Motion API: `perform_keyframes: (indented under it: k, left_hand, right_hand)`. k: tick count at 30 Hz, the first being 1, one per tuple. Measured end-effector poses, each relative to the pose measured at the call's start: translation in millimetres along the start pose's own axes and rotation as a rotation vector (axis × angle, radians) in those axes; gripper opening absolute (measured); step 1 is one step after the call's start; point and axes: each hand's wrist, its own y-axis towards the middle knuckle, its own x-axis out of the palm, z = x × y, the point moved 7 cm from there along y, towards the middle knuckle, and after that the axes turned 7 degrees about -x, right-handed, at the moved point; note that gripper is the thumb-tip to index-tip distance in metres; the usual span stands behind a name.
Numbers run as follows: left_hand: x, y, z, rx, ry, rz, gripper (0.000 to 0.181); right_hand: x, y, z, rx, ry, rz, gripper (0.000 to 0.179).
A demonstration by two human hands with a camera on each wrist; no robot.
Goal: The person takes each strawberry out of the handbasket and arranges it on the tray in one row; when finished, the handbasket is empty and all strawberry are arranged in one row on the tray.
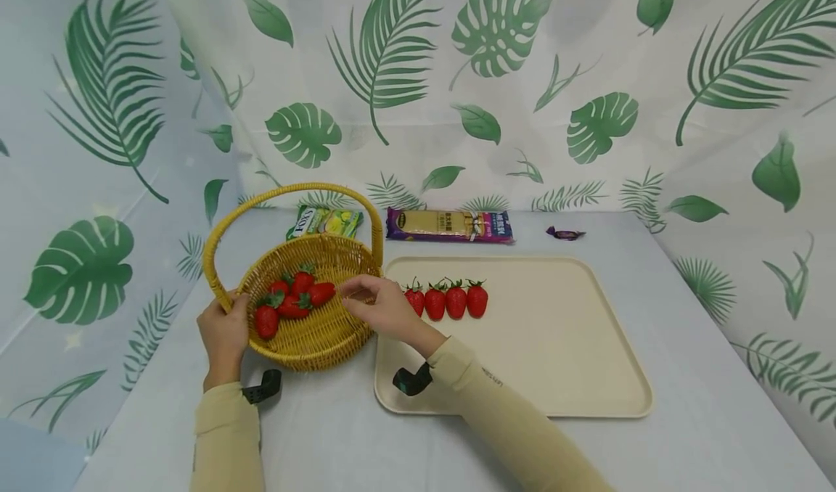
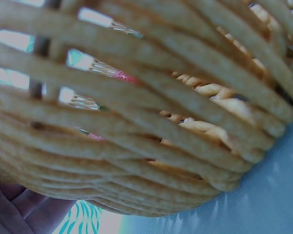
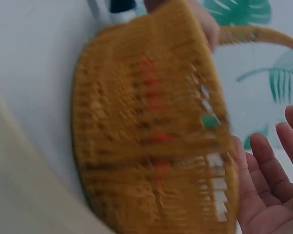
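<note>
A yellow wicker basket (image 1: 326, 336) with a tall arched handle (image 1: 312, 186) stands at the left, several red strawberries (image 1: 295, 306) lying in its left half. My left hand (image 1: 225, 332) grips the basket's left rim by the foot of the handle. In the left wrist view its fingers (image 2: 36, 209) show beneath the woven wall. Over the basket's right side is my right hand (image 1: 388, 307), its fingers loosely bent with nothing between them. More strawberries (image 1: 456, 302) stand in a row on the beige tray (image 1: 535, 369), the leftmost partly hidden by the right hand.
Behind the basket lies a green snack packet (image 1: 326, 221). A long purple and yellow packet (image 1: 449, 226) and a small dark wrapped candy (image 1: 565, 234) lie along the back of the table. A leaf-print cloth (image 1: 418, 158) hangs behind them.
</note>
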Motion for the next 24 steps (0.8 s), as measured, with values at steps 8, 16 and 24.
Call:
perform_keyframes:
  k: [8, 16, 24]
  left_hand:
    - [-0.1, -0.5, 0.5, 0.012, -0.009, 0.003, 0.024]
    - [0.7, -0.8, -2.7, -0.010, -0.008, -0.001, 0.025]
    - [0.3, -0.6, -0.9, 0.003, -0.010, 0.007, 0.024]
  right_hand:
    - [33.2, 15.8, -2.6, 0.008, -0.016, -0.046, 0.021]
    - [47.3, 30.4, -0.3, 0.057, -0.039, -0.093, 0.025]
    - [54.3, 43.2, 6.9, 0.125, 0.062, -0.099, 0.030]
